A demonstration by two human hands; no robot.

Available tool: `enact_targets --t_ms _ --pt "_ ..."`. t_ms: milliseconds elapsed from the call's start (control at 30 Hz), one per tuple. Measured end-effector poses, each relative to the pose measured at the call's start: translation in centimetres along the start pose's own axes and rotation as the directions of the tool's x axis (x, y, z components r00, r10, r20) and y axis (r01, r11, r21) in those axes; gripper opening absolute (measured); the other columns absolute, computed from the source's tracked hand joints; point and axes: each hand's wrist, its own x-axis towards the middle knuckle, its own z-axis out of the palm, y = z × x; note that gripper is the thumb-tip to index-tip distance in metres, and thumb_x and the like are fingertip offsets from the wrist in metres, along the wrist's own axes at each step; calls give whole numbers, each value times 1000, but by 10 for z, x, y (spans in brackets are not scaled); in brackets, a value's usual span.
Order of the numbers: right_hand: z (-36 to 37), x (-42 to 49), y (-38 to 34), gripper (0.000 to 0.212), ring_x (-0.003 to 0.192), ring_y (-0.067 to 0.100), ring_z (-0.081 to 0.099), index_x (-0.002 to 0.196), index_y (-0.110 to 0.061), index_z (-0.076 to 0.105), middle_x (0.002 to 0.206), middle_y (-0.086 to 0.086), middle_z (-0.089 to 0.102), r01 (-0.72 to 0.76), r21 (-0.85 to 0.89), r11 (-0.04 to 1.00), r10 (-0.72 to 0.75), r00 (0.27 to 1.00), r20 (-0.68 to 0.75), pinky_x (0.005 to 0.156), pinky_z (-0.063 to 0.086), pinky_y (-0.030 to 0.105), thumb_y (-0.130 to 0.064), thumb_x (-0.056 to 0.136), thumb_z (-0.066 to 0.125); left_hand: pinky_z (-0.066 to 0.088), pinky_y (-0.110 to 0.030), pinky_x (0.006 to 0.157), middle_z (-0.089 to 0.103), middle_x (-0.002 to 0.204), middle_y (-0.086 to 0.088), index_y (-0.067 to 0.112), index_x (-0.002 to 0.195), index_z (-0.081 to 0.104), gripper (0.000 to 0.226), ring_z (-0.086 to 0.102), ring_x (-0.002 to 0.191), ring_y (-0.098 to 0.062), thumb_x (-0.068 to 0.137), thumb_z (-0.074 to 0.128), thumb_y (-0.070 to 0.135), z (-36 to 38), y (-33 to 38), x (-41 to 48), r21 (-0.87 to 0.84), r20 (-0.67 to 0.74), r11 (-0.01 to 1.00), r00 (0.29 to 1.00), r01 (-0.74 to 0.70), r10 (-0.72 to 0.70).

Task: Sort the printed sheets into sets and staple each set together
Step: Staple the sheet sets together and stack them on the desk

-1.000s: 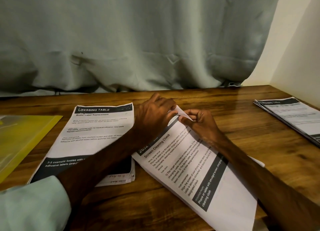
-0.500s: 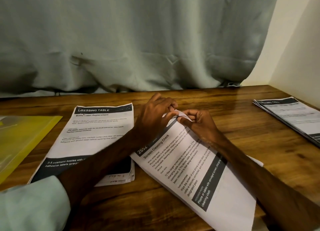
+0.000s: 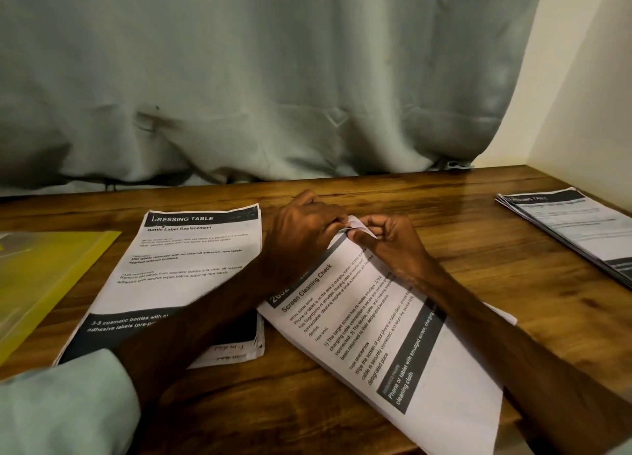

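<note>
A set of printed sheets headed "Screen Cleaning Check" (image 3: 386, 345) lies slanted across the middle of the wooden table (image 3: 461, 249). Its far corner is folded up. My left hand (image 3: 301, 236) and my right hand (image 3: 386, 242) both pinch that folded corner, fingertips nearly meeting. To the left lies a stack headed "Dressing Table" (image 3: 184, 263), partly under my left forearm. A third stack of sheets (image 3: 574, 229) lies at the right edge. No stapler is in view.
A yellow plastic folder (image 3: 44, 277) lies at the table's left edge. A grey-green curtain (image 3: 273, 78) hangs behind the table. A cream wall (image 3: 588, 78) closes off the right side.
Both hands stay at the sheet's far corner; the fingers have worked the fold slightly, and the small flap now stands a little higher between them.
</note>
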Motion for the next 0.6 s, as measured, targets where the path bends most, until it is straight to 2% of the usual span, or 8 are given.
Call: enact_targets --t_ms 67,200,300,367,433,467,533,600 --pt "0 0 0 10 77 22 76 103 -10 75 91 4 80 -12 2 1000 12 1000 2 66 60 32 -10 96 68 53 -38 65 77 95 -5 11 92 78 4 65 89 -25 92 74 14 0 0 -1 39 -25 999 999 -26 27" --pt "1 -1 -1 10 71 15 73 99 -8 76 87 6 79 -13 70 997 12 1000 6 62 56 25 -4 96 67 49 -37 81 72 121 -8 13 86 77 5 57 113 -28 90 77 16 -1 3 -1 100 -109 990 988 -97 108" --pt "0 0 1 10 72 16 73 99 -8 75 89 7 79 -10 71 997 9 1000 12 62 56 25 -3 95 67 48 -39 77 73 108 -8 12 89 75 6 59 102 -28 92 74 17 1 1 -1 145 -77 976 982 -162 174" --pt "-1 1 1 10 76 21 75 102 -6 74 93 9 79 -19 68 998 18 1000 15 64 58 28 -4 95 68 39 -30 73 73 93 -6 11 91 74 6 57 91 -24 93 72 17 2 -1 -2 135 -41 975 982 -175 182" --pt "-2 0 0 11 77 23 75 104 -5 74 94 10 79 -28 68 997 27 1000 13 63 58 28 -5 95 68 29 -24 71 71 85 -4 12 92 74 9 55 86 -20 93 69 19 0 -1 -1 95 -19 985 989 -144 147" --pt "-2 0 0 12 76 23 75 105 -5 74 93 10 79 -25 66 997 25 1000 10 63 58 28 -6 95 68 29 -23 69 71 84 -4 13 94 74 9 56 85 -20 93 69 20 -1 -1 1 78 -2 990 993 -120 121" --pt "-1 -1 -1 12 76 23 74 105 -5 75 93 10 79 -12 56 998 12 1000 5 64 59 28 -6 95 68 37 -25 65 71 90 -6 14 104 75 12 60 85 -21 93 72 18 -3 0 3 34 44 999 999 -26 24" --pt "-1 -1 -1 13 77 22 75 105 -6 75 92 9 79 2 44 999 -2 1000 4 66 60 28 -5 95 68 46 -29 66 68 98 -8 17 116 75 23 62 86 -20 93 73 21 -5 1 7 -38 88 990 988 134 -130"
